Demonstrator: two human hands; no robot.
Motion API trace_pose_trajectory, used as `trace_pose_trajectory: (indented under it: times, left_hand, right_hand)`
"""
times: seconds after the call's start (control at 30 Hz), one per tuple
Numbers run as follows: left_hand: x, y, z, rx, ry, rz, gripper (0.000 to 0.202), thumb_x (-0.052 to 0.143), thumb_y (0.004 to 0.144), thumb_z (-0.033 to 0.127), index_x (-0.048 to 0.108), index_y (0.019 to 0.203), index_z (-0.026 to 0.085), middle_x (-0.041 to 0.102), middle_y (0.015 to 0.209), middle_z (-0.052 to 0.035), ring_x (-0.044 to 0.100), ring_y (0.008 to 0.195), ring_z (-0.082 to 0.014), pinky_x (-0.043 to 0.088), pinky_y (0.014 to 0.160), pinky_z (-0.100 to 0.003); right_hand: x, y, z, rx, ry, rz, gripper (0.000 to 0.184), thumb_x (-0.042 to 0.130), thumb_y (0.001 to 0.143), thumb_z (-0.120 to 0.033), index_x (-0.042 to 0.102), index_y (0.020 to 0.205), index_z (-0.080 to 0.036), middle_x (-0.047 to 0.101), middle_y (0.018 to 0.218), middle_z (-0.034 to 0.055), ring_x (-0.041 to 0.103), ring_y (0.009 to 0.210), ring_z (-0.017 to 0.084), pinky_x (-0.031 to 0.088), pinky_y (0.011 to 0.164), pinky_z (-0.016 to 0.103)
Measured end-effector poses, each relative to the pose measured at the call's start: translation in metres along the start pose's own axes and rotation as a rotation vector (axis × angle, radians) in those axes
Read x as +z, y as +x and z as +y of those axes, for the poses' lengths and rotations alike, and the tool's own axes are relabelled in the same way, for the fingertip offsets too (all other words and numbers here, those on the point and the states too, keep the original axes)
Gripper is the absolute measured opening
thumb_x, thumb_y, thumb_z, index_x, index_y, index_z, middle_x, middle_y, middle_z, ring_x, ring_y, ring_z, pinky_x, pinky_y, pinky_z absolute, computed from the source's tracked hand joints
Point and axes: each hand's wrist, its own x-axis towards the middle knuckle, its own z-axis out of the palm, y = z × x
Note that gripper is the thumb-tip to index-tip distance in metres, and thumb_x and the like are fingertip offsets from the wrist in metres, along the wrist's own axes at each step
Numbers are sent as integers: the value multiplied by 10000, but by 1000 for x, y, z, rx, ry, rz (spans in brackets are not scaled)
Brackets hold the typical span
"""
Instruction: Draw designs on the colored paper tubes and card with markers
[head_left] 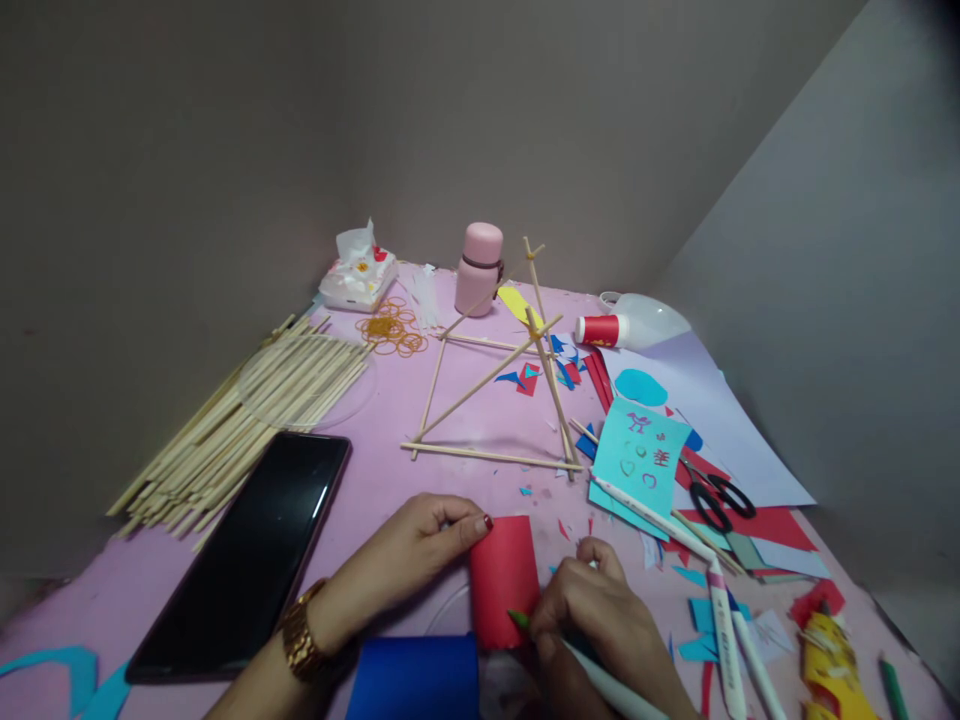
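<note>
Pinching a green-tipped marker [601,678], the right hand [592,610] sits nearer the lower end of the red paper [504,570] — it lies between both hands, long axis running away — while the left hand [431,540] grips its upper-left corner.

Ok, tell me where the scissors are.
In the head view, the black-handled scissors lie at right, beside the turquoise drawn-on sheet, beyond the right hand.
</note>
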Motion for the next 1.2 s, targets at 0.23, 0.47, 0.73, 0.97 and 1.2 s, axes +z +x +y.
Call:
trace_pose_trajectory:
  times: [0.23, 0.47, 0.73, 0.97, 1.2]
  left_hand:
    - [0, 0, 1, 1, 2, 4, 346, 486, 875, 455, 516, 683, 168, 377, 658, 50, 341, 637, -121, 291, 590, -259]
    - [0, -1, 1, -6, -12, -2, 348, 484, 876, 460, 502, 681, 172, 390, 660, 48, 337, 637, -121, 290, 585, -257]
    - [0, 0, 2, -6, -1, 0, 348, 486, 876, 457, 483, 668, 178, 371, 657, 53, 321, 633, -118, 276, 579, -258]
    - [0, -1, 3, -10, 1, 0, 360, 478, 876, 470, 493, 669, 176, 383, 658, 51, 336, 635, -121, 284, 585, -260]
    - [1, -3, 2, -2, -4, -4, 353, 482, 878, 460, 495, 671, 174, 380, 655, 52, 332, 632, -119, 285, 583, -258]
  right_hand:
    - [-7, 0, 1, 31, -30, 9, 220, 410, 813, -75, 392, 655, -229, 526, 509, -106, 462, 424, 98, 315, 669, 331]
    - [-14, 3, -6, 130, -26, -45, 190, 341, 769, -75, 391, 667, -227, 501, 538, -96, 448, 461, 107, 297, 698, 346]
    - [-13, 2, -6, 112, -41, -58, 188, 356, 781, -81, 381, 662, -225, 502, 524, -81, 438, 459, 113, 300, 669, 339]
    - [-15, 0, -4, 130, -23, -97, 195, 326, 804, -100, 402, 677, -227, 500, 541, -75, 448, 472, 117, 315, 717, 358]
    - [-10, 0, -3, 120, -54, -74, 200, 356, 806, -88, 394, 666, -226, 531, 535, -83, 451, 455, 106, 319, 711, 349]
